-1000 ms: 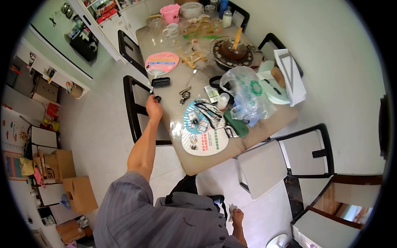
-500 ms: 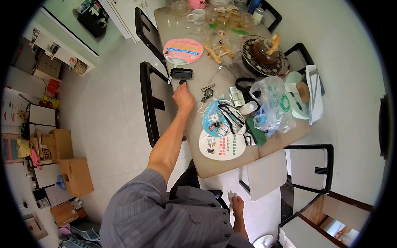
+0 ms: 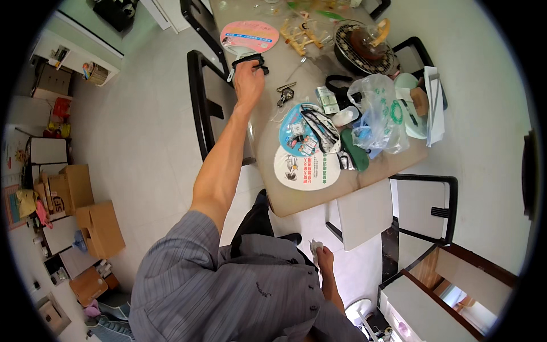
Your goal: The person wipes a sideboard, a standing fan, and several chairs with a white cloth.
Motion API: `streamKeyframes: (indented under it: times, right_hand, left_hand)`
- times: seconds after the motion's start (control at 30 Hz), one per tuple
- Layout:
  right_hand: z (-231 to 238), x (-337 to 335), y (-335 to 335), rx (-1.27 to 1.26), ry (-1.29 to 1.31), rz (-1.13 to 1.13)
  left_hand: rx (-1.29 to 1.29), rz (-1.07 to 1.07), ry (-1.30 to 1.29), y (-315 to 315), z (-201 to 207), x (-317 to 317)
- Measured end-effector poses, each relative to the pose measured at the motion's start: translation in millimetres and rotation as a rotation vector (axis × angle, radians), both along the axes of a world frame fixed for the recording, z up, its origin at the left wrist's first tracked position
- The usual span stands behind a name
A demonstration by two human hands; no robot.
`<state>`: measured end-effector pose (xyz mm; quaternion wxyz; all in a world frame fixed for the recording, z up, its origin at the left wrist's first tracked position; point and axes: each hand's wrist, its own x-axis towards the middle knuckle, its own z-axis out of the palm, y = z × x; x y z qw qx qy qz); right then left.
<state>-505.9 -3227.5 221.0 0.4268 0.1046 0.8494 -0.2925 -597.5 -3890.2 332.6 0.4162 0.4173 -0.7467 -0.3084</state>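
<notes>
My left hand (image 3: 249,83) reaches over the table's left edge, its fingers curled onto a small black rectangular case (image 3: 260,59). The fingertips are partly hidden by the hand itself. Just beyond lies a pink round fan (image 3: 250,36) with a white handle, and a metal watch (image 3: 285,97) sits to the right of the hand. Down by my right side, my right hand (image 3: 325,259) is closed around a crumpled, greyish-white cloth or tissue (image 3: 315,246), well away from the table.
On the table (image 3: 259,145) are a blue fan (image 3: 292,146), a white fan (image 3: 299,176), a green case (image 3: 354,151), a clear plastic bag (image 3: 376,108) and a round grill with a teapot (image 3: 364,43). Black-framed chairs (image 3: 199,108) stand along its sides.
My left hand has moved forward from beside the black case onto it, and the case now sits tilted under the fingers. My right hand keeps its crumpled piece. The whole view has shifted.
</notes>
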Motion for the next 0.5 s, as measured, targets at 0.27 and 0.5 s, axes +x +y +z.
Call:
streamKeyframes:
  times: [0.27,0.5]
  right_hand:
    - [-40.5,-24.5,19.1,-0.145,0.007,0.277]
    - [-55.2,-45.0,-4.6,-0.237,0.011,0.603]
  left_hand:
    - [-0.026,0.007,0.126,193.8,3.2,134.3]
    - [0.583,-0.083,-0.117,393.1,-53.8,294.9]
